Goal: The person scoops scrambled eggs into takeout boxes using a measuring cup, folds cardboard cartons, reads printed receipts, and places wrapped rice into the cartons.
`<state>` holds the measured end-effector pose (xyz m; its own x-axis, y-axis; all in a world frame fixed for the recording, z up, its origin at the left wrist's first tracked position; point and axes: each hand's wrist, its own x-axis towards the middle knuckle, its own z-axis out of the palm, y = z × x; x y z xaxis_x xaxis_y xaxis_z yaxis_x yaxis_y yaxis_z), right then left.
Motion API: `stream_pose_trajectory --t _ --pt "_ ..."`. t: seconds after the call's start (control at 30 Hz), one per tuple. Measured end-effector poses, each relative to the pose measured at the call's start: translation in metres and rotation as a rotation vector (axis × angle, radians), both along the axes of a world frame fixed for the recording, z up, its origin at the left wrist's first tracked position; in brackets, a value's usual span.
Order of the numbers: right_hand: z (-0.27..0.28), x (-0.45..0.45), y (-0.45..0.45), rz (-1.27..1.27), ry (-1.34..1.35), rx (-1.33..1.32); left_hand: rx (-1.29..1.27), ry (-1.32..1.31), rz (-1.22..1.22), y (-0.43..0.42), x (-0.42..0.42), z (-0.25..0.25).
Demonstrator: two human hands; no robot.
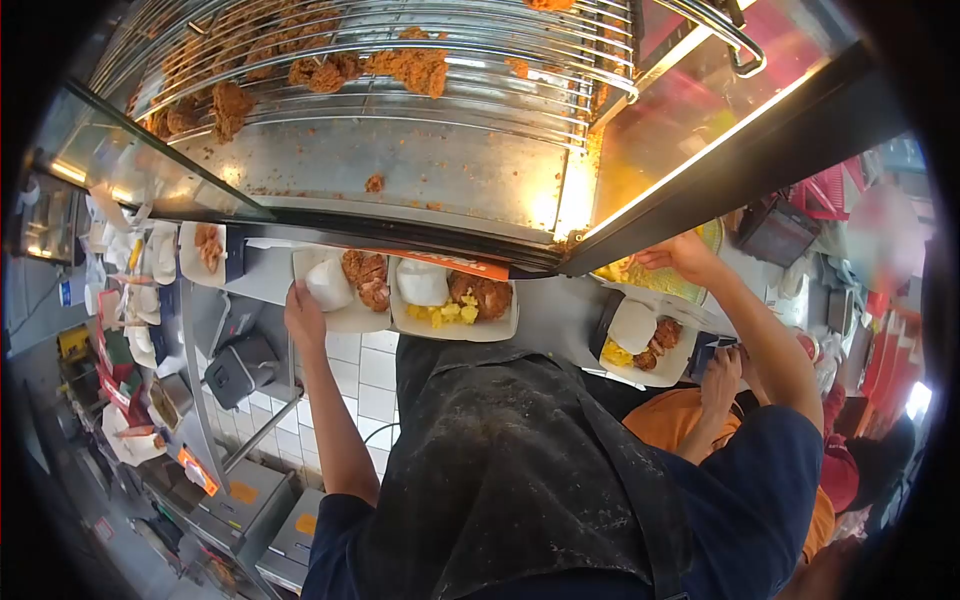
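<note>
My left hand [305, 312] is at the left edge of a paper box [345, 318] with a wrapped white portion [330, 285] and fried chicken [367, 279]; its fingers are partly hidden behind the rim. Touching that box on the right, another paper box [470, 331] holds a white portion, yellow pieces [440, 315] and fried chicken. My right hand [682, 256] reaches to a round container [655, 278] of yellow food, its fingertips pinched at the yellow pieces. Below it, a third box [650, 376] holds a white portion, yellow pieces and chicken.
A glass-sided display case [400, 170] with wire racks of fried chicken stands above the counter. A co-worker's hands [722, 380] are beside the third box. Another box with chicken [205, 252] sits at left. Grey bins [240, 500] stand lower left.
</note>
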<state>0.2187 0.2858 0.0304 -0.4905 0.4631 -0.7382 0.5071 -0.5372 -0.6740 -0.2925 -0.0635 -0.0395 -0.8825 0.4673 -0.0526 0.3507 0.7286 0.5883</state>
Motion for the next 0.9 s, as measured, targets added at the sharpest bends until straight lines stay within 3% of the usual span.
stream_pose_trajectory --t 0.07,0.27,0.53,0.63,0.7,0.73,0.8,0.83,0.9 --pt "-0.005 0.01 0.003 -0.105 0.013 -0.071 0.02 -0.002 -0.004 -0.001 0.0 0.0" --pt "-0.002 0.03 0.011 -0.107 0.039 -0.045 -0.032 0.011 0.003 -0.005 -0.005 -0.006" --pt "0.04 0.045 0.017 -0.184 0.092 0.116 0.002 -0.03 -0.008 -0.002 -0.003 0.001" --pt "0.035 0.034 0.012 -0.163 -0.039 0.243 0.018 -0.037 -0.012 -0.005 -0.007 -0.006" --pt "0.01 0.029 0.009 -0.083 -0.212 0.532 0.034 -0.047 -0.015 -0.007 -0.01 -0.009" --pt "0.018 0.017 0.001 -0.084 -0.213 0.535 0.017 -0.061 -0.029 -0.007 -0.009 -0.005" --pt "0.031 -0.01 -0.023 0.335 -0.291 0.908 0.006 -0.075 -0.042 -0.004 -0.009 -0.004" --pt "0.032 -0.019 -0.032 0.336 -0.293 0.91 0.017 -0.064 -0.034 -0.005 -0.009 -0.006" --pt "0.033 -0.03 -0.048 0.472 -0.171 0.654 0.021 -0.055 -0.031 -0.006 -0.008 -0.005"
